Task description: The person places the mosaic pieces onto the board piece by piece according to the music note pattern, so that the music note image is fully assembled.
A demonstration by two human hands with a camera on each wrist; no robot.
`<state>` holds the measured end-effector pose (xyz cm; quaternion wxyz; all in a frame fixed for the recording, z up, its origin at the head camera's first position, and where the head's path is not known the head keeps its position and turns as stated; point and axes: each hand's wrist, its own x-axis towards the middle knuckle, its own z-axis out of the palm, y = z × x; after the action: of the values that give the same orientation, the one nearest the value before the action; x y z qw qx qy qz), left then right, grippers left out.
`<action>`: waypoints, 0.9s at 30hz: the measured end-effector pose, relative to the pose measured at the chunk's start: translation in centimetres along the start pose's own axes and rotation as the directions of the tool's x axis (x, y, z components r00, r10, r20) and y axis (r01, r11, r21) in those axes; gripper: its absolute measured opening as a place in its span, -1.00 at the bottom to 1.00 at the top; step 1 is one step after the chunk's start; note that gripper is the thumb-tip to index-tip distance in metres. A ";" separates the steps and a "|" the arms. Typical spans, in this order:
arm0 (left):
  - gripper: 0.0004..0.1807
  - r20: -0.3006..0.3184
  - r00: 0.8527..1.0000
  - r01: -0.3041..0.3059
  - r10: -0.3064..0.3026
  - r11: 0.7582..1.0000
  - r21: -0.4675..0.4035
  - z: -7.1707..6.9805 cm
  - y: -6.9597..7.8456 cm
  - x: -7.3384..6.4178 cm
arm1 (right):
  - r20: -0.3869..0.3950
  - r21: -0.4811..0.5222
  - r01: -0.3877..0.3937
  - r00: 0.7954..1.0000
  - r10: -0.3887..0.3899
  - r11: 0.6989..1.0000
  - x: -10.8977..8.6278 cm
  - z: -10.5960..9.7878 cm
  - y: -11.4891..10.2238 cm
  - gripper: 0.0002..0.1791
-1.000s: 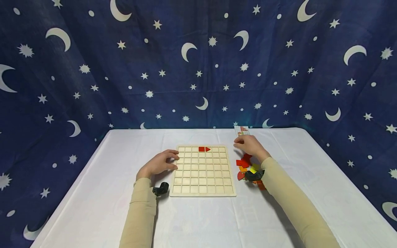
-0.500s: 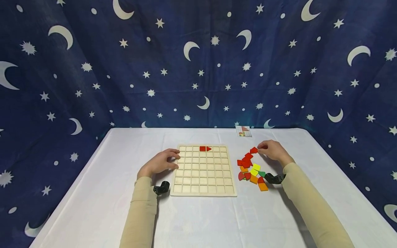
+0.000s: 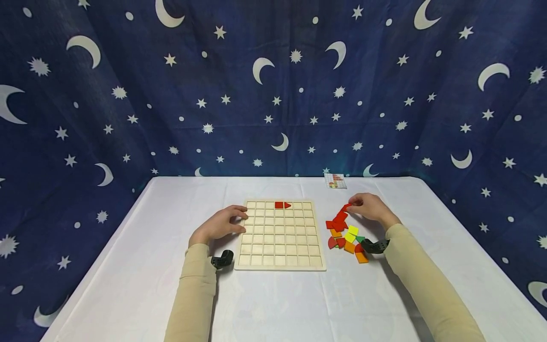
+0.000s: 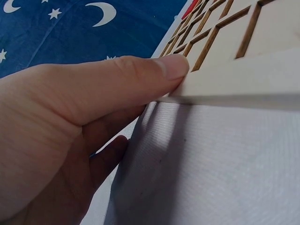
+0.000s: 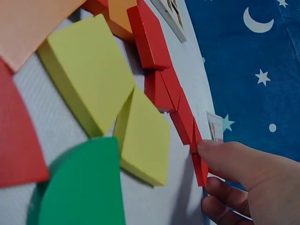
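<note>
White tablecloth (image 3: pixel 273 304): left of the gridded board (image 3: pixel 279 239), the left hand (image 3: pixel 219 225), fingers apart, perhaps steadies it; right of it, the right hand (image 3: pixel 371 208) pinches a red tile (image 5: pixel 200 171).

Wooden grid board (image 3: pixel 280 246) lies flat, red square (image 3: pixel 279 205) and red triangle (image 3: pixel 287 205) in its far row; multicoloured tiles (image 3: pixel 353 230) lie beside it, red tile (image 5: pixel 200 173) farthest.

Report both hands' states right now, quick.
Left hand: open, fingers and thumb resting at the left edge of the wooden board.
Right hand: closed, pinching a red piece at the far end of the pile.
</note>
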<state>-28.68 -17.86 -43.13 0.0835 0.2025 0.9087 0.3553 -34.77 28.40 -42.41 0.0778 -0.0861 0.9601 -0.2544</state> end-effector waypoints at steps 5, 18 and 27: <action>-0.59 0.003 1.000 0.005 -0.005 1.000 -0.001 0.0 0.0 -0.1 | -0.005 0.003 0.014 1.000 -0.014 1.000 0.1 0.1 -0.3 -0.65; -0.58 0.000 1.000 0.025 -0.025 0.999 -0.020 0.1 0.0 0.0 | 0.008 -0.002 0.001 1.000 -0.001 1.000 0.7 0.4 -0.6 -0.54; -0.57 0.003 0.999 0.037 -0.037 0.999 -0.037 0.2 0.1 0.1 | -0.038 -0.044 -0.039 0.999 0.037 0.998 0.4 0.2 -0.6 -0.62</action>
<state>-28.65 -17.68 -43.18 0.0947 0.1842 0.9055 0.3704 -35.07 27.65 -42.32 0.0628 -0.0649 0.9683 -0.2330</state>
